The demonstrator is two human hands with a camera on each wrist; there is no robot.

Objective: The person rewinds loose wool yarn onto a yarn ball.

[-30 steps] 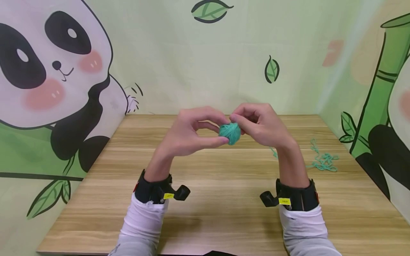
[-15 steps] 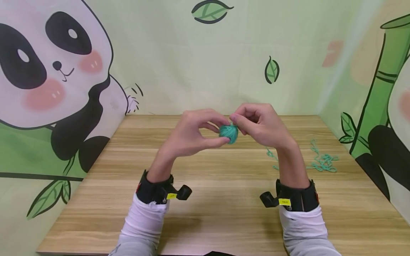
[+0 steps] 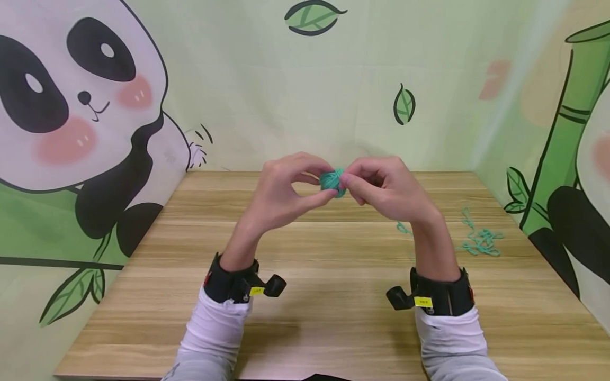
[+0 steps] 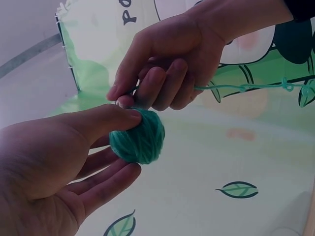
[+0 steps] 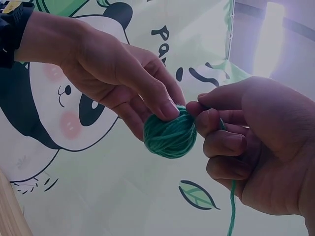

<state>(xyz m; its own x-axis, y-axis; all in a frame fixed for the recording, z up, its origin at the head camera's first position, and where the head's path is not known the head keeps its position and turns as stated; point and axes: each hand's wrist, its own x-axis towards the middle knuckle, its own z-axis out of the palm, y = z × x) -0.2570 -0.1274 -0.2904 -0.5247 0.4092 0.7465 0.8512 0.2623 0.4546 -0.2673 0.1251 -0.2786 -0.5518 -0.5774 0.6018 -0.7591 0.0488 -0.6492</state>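
Note:
Between thumb and fingers, my left hand [image 3: 283, 193] holds a small green ball of yarn [image 3: 330, 181] above the table. Close against the ball's right side, my right hand [image 3: 388, 188] pinches the yarn strand. In the left wrist view the strand [image 4: 221, 87] runs through the curled fingers of the right hand and trails off with small kinks. From the right wrist view, the wound ball [image 5: 170, 135] shows crossing wraps, and the loose strand [image 5: 233, 209] hangs below the right hand.
A loose tangle of green yarn [image 3: 482, 242] lies on the wooden table [image 3: 333, 296] to the right. A short looped piece of strand [image 3: 402, 227] shows beside the right wrist. A panda-printed backdrop [image 3: 362, 69] stands behind the table.
The yarn ball has risen slightly and shifted left, and it is turned differently in the left hand. The right fingertips have come down from its top to its right side.

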